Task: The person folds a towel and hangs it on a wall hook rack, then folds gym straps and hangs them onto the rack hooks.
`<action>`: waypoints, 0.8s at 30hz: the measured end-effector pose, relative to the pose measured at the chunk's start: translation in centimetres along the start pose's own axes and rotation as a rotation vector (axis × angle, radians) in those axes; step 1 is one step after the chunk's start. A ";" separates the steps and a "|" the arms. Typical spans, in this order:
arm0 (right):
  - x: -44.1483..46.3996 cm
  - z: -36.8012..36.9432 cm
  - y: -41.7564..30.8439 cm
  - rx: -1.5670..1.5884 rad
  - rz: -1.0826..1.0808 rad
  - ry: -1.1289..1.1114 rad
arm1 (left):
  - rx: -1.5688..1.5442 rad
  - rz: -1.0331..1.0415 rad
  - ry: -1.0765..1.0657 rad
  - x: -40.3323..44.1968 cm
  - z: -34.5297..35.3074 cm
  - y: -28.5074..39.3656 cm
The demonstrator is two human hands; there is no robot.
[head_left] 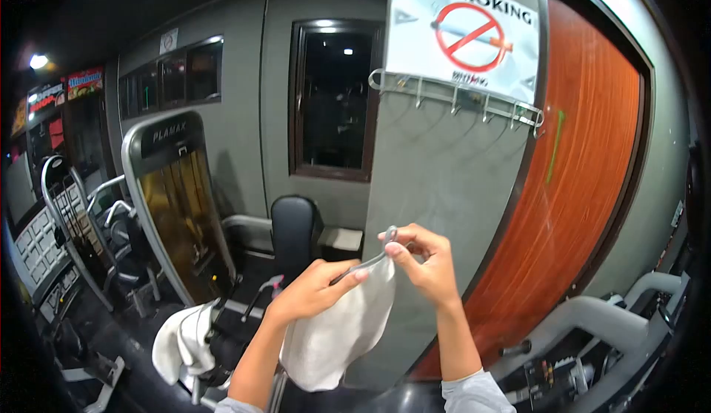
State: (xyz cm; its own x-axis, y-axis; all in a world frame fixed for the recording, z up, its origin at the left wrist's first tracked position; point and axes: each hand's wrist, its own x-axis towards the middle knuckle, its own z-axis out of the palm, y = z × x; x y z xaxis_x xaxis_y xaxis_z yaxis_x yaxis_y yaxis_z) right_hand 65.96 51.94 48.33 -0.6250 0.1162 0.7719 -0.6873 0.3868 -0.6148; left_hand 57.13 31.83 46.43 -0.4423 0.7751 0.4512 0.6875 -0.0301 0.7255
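A white towel (341, 339) with a grey edge hangs in front of me from both hands. My left hand (315, 291) pinches the grey edge between thumb and fingers. At the towel's upper right corner, a small grey loop stands up from the fingers of my right hand (424, 259), which is closed on that corner. The lower part of the towel hangs free. Behind and above the hands, a metal hook rack (455, 102) with several hooks is fixed to the grey wall, under a no smoking sign (465, 31).
Another white towel (181, 342) is draped over gym equipment at lower left. A weight machine (174, 205) stands left, near a black padded seat (293, 235). A reddish wooden door (585, 139) is to the right, with grey machine frames (600, 320) in front.
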 end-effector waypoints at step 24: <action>12.9 -4.4 2.3 0.191 -0.065 -0.057 | -0.214 0.288 0.734 15.0 0.8 5.3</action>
State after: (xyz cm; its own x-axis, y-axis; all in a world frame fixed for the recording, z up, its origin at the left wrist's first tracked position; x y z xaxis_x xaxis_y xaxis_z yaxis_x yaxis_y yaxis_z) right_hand 57.91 58.39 57.58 -0.5929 0.0426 0.8041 -0.7814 0.2110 -0.5873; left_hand 54.62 43.82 56.59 -0.5808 0.1101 0.8065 0.7395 -0.3428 0.5793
